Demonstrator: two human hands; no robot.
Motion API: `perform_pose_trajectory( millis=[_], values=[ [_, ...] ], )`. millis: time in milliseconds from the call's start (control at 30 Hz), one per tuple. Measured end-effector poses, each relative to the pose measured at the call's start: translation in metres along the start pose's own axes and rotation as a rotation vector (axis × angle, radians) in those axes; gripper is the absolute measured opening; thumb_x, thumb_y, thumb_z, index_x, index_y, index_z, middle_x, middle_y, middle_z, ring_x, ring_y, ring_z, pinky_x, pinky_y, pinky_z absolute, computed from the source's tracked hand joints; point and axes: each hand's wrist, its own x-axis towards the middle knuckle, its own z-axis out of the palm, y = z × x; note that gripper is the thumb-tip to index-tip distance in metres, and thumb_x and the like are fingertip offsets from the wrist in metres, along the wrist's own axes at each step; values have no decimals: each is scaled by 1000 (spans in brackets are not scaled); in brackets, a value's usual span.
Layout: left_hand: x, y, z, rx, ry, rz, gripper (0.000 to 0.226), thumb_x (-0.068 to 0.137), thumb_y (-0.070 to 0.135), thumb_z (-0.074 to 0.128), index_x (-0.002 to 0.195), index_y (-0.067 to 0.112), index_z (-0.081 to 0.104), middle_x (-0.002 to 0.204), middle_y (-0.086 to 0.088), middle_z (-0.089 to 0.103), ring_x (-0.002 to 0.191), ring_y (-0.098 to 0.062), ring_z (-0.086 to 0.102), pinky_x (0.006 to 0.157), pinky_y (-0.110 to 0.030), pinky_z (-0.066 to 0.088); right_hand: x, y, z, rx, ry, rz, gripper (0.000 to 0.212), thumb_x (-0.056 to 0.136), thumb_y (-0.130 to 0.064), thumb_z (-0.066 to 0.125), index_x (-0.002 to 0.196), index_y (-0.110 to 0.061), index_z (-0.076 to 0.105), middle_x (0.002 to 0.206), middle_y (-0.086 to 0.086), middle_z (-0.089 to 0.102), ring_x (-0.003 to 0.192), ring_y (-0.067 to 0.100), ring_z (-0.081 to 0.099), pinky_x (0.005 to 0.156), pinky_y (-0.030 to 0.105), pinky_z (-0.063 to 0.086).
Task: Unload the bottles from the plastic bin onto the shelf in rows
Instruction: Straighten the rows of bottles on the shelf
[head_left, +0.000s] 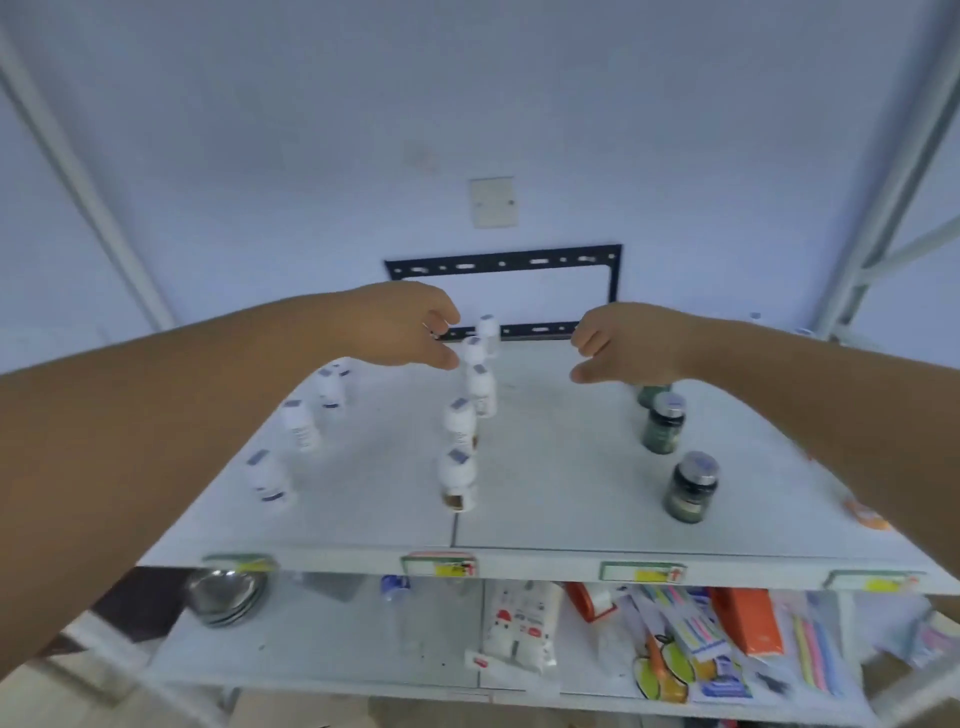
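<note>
My left hand (410, 325) hovers over the far end of the middle row of white bottles (460, 431), fingers curled loosely, apart, its thumb tip just beside one bottle's cap. My right hand (623, 343) is empty, fingers half curled. Dark green bottles (691, 486) stand in a row at 4 o'clock from it. Another white row stands at 8 o'clock. All sit upright on a pale shelf (561, 467) before a white wall (467, 104).

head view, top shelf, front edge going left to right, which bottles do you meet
front white bottle of the left row → front white bottle of the middle row → front dark green bottle → orange item by the right forearm
</note>
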Motion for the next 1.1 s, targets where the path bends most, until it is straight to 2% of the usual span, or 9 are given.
perform_pose_trajectory(
  millis=[100, 200, 333, 467, 567, 667, 767, 933, 1100],
  values=[
    [-53, -54, -17, -92, 43, -92, 53, 80, 49, 76, 128, 33, 57, 122, 20, 61, 106, -7, 63, 91, -30, 51, 7, -64, 14, -20, -23, -95, 57, 83, -44, 68, 117, 2, 61, 117, 18, 66, 106, 38, 63, 95, 49, 52],
    [-105, -111, -33, -147, 128, -141, 46, 80, 48, 77, 121, 34, 61, 115, 22, 63, 94, 2, 63, 72, -20, 48, 20, -128, 26, -33, -20, -149, 54, 82, -46, 68, 119, -7, 62, 118, 9, 66, 105, 32, 63, 94, 45, 52],
    [-166, -194, -49, -127, 153, -179, 47, 82, 44, 76, 125, 28, 62, 118, 16, 64, 101, -4, 65, 81, -19, 46, 44, -209, 48, -18, 15, -165, 60, 82, -41, 69, 117, 6, 58, 119, 22, 64, 107, 41, 61, 94, 49, 49],
    [-211, -281, -57, -142, 171, -217, 41, 81, 44, 77, 118, 32, 63, 114, 16, 65, 98, -3, 65, 88, -24, 50, 70, -274, 78, 5, 4, -140, 46, 83, -45, 70, 119, -16, 63, 115, 1, 67, 89, 20, 63, 84, 32, 50],
    [-227, -342, -53, -236, 210, -262, 34, 78, 46, 79, 108, 40, 63, 110, 19, 66, 96, -3, 67, 82, -24, 53, 88, -308, 102, 41, 0, -127, 51, 82, -44, 70, 114, -5, 64, 110, 11, 69, 88, 28, 65, 85, 37, 54],
    [-224, -389, -38, -303, 192, -306, 32, 79, 45, 78, 107, 40, 63, 110, 19, 67, 92, -4, 68, 79, -29, 57, 107, -320, 124, 90, -49, -97, 42, 81, -46, 71, 111, -18, 66, 103, -1, 70, 82, 14, 65, 73, 27, 53],
    [-206, -419, -21, -321, 188, -306, 29, 82, 44, 76, 108, 38, 64, 109, 20, 67, 91, 4, 65, 73, -19, 51, 130, -313, 139, 124, -66, -78, 30, 82, -42, 73, 108, -31, 63, 101, -15, 68, 85, 9, 66, 62, 21, 51],
    [-142, -426, 6, -362, 197, -208, 28, 85, 41, 74, 110, 34, 65, 107, 20, 67, 98, 5, 63, 77, -17, 49, 188, -275, 147, 147, -50, 39, 27, 85, -32, 73, 110, -25, 63, 104, -7, 70, 92, 18, 68, 77, 34, 59],
    [-59, -396, 47, -423, 45, -96, 36, 82, 43, 75, 114, 37, 60, 112, 22, 62, 105, 7, 60, 77, -14, 47, 241, -242, 164, 147, -138, 116, 43, 85, -37, 73, 123, -25, 57, 111, -7, 65, 93, 15, 66, 68, 21, 52]
  ],
)
